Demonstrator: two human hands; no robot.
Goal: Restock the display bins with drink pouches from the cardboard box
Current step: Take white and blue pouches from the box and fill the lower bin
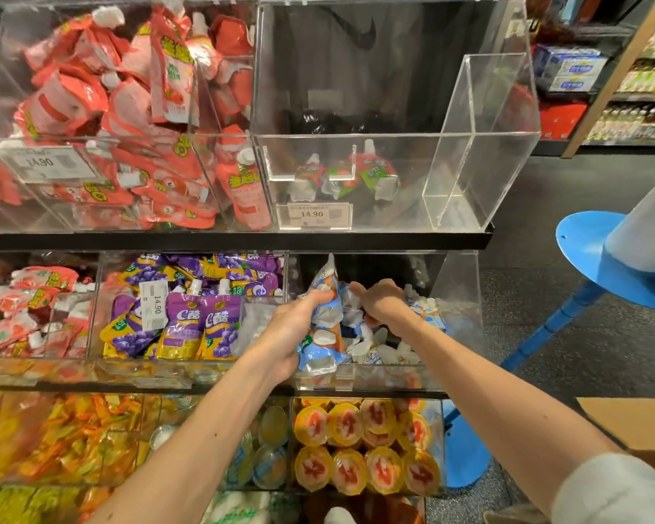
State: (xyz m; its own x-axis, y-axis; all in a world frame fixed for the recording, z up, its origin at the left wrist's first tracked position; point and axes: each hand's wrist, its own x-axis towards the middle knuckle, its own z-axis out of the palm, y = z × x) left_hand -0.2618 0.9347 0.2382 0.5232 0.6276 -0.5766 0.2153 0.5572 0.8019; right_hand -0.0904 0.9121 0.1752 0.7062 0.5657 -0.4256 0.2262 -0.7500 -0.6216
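best to ease the pouches (320,357) low into the bin (458,296) and spread them, so none slid over the front lip. the left hand (299,323) had its fingers clamped round a bunch inside the bin; the right hand (380,302) had its fingers curled onto others in the pile. the box (628,421) sat off right.
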